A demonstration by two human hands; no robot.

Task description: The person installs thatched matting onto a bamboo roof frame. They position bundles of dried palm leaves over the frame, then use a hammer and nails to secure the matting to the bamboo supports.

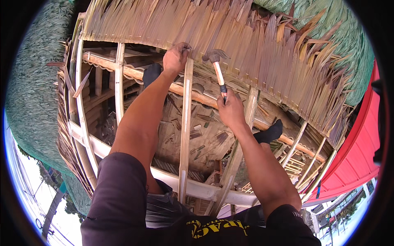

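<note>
Over an open roof frame (186, 131), the claw hammer (218, 74) is in the right hand (232, 109), fingers wrapped round its handle, head near the leaf thatch (197, 24). The left hand (175, 60) curls by the thatch edge; I can't tell if it pinches anything.

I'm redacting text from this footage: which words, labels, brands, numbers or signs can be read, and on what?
Shirt: bold yellow lettering across the dark front, partly lost in folds; printed wording not copied here.
Right sleeve: a small pale mark, too small to read.
Hammer in the right hand: no text I can make out.
</note>
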